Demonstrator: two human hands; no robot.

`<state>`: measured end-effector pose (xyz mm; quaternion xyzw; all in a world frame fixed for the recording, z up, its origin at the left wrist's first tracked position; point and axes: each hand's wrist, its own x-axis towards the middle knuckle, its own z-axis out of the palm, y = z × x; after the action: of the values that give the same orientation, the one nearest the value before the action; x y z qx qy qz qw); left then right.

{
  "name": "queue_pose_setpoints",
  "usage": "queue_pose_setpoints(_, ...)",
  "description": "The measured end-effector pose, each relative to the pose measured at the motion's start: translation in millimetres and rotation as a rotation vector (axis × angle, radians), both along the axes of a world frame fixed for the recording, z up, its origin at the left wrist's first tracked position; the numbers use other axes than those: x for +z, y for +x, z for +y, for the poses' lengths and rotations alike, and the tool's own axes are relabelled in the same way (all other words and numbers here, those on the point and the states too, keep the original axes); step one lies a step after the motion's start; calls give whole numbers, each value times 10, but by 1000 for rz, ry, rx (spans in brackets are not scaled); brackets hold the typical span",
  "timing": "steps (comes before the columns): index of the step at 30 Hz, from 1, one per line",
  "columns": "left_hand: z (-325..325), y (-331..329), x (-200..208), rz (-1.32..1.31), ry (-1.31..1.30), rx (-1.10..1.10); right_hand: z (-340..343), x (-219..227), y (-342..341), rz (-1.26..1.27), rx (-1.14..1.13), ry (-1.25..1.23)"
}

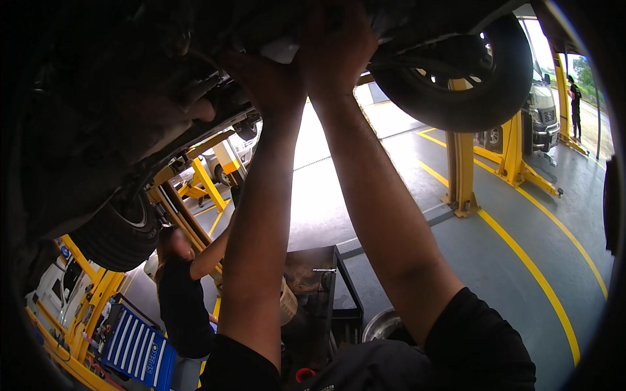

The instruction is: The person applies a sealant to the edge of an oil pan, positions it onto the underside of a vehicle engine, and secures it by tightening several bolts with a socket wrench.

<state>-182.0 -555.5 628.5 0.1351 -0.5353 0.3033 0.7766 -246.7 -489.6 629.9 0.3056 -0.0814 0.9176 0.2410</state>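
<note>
Both my arms reach up to the dark underside of a raised car point(156, 124). My left hand point(264, 78) is bent at the wrist against the underside, and its fingers are lost in shadow. Beside it and slightly higher, my right hand point(336, 52) looks curled closed among the parts. What it grips, if anything, is too dark to make out. The two wrists nearly touch. To the right of my hands hangs one of the car's wheels point(450, 117); another tyre point(120, 238) is at the lower left.
Below my arms stands a black tool cart point(310, 267) with a metal tool point(324, 270) on top. A round metal pan point(385, 324) is beside it. A co-worker point(186, 300) stands at left near a blue tool cabinet point(139, 345). Yellow lift posts point(461, 173) flank the car. Another person point(574, 107) stands far right.
</note>
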Motion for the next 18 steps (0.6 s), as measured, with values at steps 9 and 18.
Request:
queue_pose_setpoints(9,19,1,-6,1,27,-11,8,-29,-60,29,-3,9)
queue_pose_setpoints(18,85,-1,-56,41,169,3,53,-32,-24,49,214,59)
